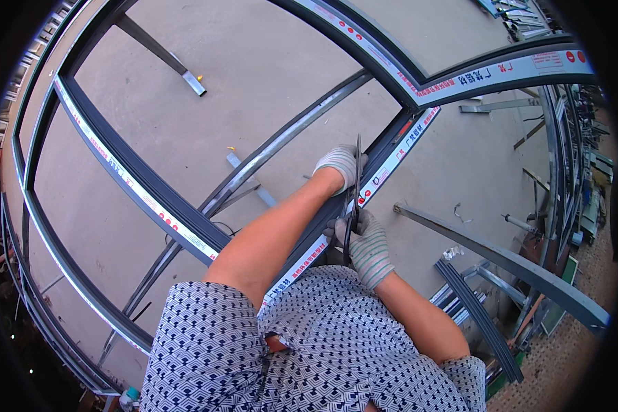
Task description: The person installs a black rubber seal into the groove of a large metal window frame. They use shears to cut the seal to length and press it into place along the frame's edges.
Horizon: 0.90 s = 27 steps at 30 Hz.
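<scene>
My left hand (338,167), in a pale striped work glove, is closed at the inner side of a dark metal window frame bar (388,168). A dark narrow strip (354,199) runs upright across the bar and passes along the edge of this hand. Lower down, my right hand (369,248), in a matching glove with grey fingers, is curled round the strip's lower part. The strip's exact kind cannot be made out. White protective film with printing covers the bar's face. My fingertips are partly hidden behind the bar and strip.
The large frame spreads left, with a long filmed crossbar (134,185) and another member (508,75) at upper right. Metal support bars (254,165) lie beneath it. At right are a grey beam (494,254), dark profiles (481,319) and piled metal stock (590,178).
</scene>
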Available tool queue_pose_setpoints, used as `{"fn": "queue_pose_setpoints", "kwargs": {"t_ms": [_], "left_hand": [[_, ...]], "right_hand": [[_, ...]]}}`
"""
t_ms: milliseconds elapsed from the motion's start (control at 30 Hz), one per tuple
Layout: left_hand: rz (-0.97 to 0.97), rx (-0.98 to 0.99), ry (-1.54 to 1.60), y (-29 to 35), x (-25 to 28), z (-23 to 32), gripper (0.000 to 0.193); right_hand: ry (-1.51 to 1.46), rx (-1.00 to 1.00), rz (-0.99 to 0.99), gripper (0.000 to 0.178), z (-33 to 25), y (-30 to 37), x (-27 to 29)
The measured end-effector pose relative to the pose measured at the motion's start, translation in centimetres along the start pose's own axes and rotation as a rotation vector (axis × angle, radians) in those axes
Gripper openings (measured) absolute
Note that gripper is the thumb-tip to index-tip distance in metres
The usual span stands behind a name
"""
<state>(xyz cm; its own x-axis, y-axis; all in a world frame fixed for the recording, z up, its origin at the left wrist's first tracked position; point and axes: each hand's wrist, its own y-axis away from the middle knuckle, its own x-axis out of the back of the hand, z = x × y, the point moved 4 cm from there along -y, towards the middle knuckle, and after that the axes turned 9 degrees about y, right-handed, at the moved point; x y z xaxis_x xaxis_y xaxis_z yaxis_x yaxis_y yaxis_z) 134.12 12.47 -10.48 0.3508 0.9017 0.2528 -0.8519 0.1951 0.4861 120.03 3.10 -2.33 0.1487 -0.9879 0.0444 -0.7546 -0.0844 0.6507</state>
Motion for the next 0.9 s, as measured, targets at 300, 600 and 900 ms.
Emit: {"fn": "queue_pose_setpoints", "kwargs": {"t_ms": [300,600,900], "left_hand": [[0.082,0.010,-0.022,2.2,0.5,0.7,0.040],[0.090,-0.020,-0.081,2.3,-0.1,-1.6,0.040],[0.074,-0.004,-0.003,2.7,0.0,-2.2,0.042]], "right_hand": [[0.031,-0.010,-0.110,0.023,1.0,1.2,-0.6],[-0.013,0.022,-0.146,0.025,0.7,1.4,-0.8],[-0.022,0.020,-0.182,0.027,0.7,1.9,-0.9]]}}
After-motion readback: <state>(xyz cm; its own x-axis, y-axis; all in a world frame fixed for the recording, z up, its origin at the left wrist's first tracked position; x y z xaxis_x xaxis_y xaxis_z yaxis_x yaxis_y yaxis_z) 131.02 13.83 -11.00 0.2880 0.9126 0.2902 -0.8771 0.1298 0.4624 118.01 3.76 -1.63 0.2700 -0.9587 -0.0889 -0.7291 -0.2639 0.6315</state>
